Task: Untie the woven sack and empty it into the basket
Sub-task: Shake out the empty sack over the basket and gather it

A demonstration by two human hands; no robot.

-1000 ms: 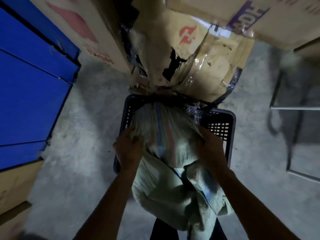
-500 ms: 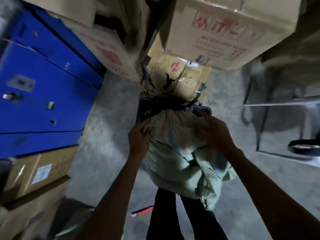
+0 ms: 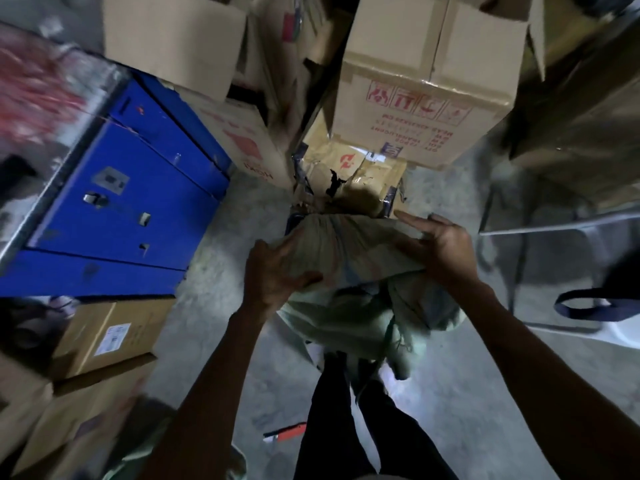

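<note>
While both hands hold it up off the floor, the woven sack (image 3: pixel 343 251) hangs in front of the person's dark trousers (image 3: pixel 346 427), its pale green cloth bunched and folded over on itself, with faint coloured stripes running down the upper part. The left hand (image 3: pixel 273 271) grips the sack's left side, thumb curled across the front of the cloth and fingers wrapped behind it. The right hand (image 3: pixel 440 244) holds the right side: the thumb and palm pinch a fold of the cloth, while the index finger sticks out straight toward the boxes and the other fingers are loosely bent (how firmly they press I cannot tell, the picture being blurred). The lower, slack part of the sack droops below the hands and ends in a frayed edge with loose threads.

Just behind the top of the sack only a dark sliver of the basket (image 3: pixel 292 221) shows, its left rim; the sack hides the rest, so what lies in it cannot be seen.

Beyond the basket stands a torn, crumpled cardboard box (image 3: pixel 349 174) with a larger box (image 3: pixel 426 109) printed in red stacked on it. A blue metal cabinet (image 3: pixel 128 206) stands at the left, with more cartons on the concrete floor (image 3: pixel 214 306) in front of it. A red-and-black tool (image 3: pixel 285 434) lies on the floor beside the person's left leg. A metal frame (image 3: pixel 540 226) stands at the right.
</note>
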